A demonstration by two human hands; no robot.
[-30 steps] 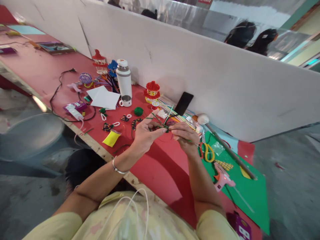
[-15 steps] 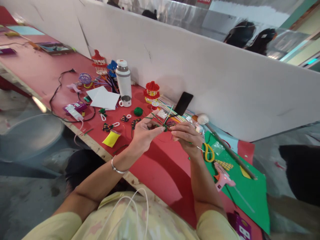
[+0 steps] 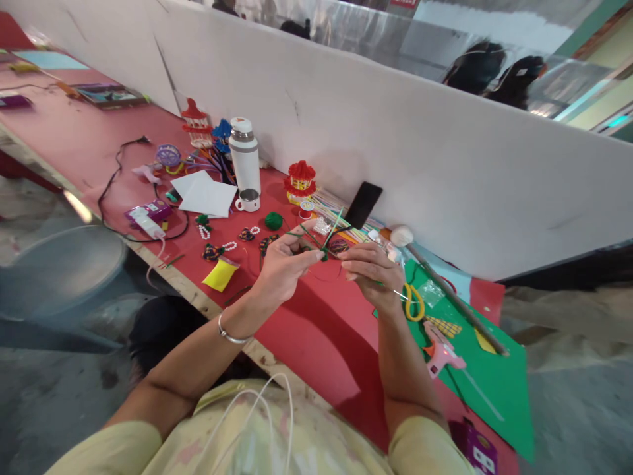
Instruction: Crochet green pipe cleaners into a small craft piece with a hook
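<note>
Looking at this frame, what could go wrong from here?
Green yarn runs over the left hand and could slip off, going slack. The small green piece pinched there might drop if the right hand, with its thin tool, tugs hard. The pink glue gun lies near the right forearm; its light appears lit, so it may be hot if brushed.

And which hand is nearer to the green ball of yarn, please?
Left. The left hand is close in front of the green ball of yarn; the right hand is farther off, to the right.
</note>
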